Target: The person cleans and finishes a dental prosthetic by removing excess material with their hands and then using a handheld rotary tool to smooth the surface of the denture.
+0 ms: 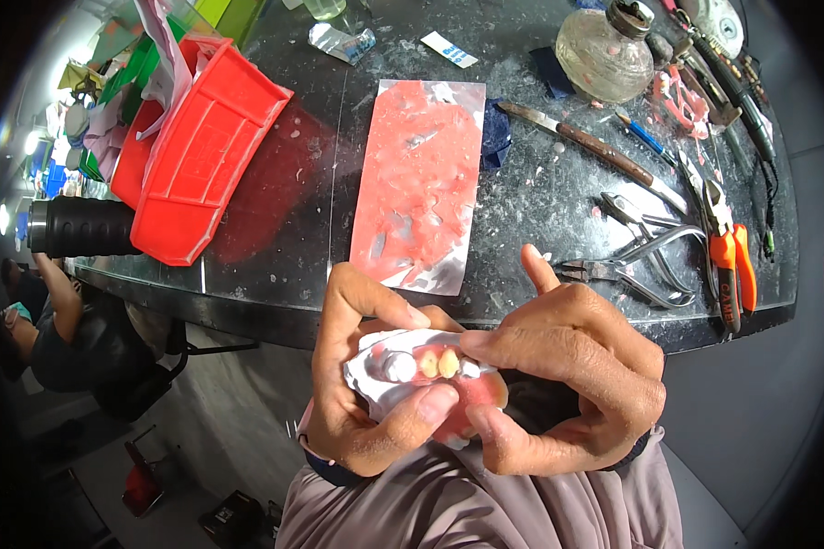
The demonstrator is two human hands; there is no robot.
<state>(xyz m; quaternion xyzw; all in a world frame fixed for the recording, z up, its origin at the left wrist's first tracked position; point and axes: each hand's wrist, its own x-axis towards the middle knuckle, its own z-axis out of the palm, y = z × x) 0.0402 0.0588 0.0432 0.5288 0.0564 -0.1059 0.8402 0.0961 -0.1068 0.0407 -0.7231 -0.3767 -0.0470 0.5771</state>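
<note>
Near the bottom centre, in front of the bench edge, my left hand (357, 412) grips a white plaster dental cast (380, 375) with its thumb and curled fingers. A pink denture piece (476, 393) with yellowish teeth (439, 364) sits against the cast. My right hand (577, 384) grips the cast and pink piece from the right: one finger presses beside the teeth, its thumb rests on the lower pink part, and the little finger sticks up. Just beyond my hands lies a sheet spread with pink material (417, 183).
A red plastic bin (201, 156) and black cylinder (82, 229) stand left. Right are pliers (613, 274), orange-handled cutters (725, 256), a wooden-handled knife (604, 151), a blue pencil (645, 137) and a glass burner (604, 59). Another person (50, 329) sits at the far left, beside a red chair (142, 476).
</note>
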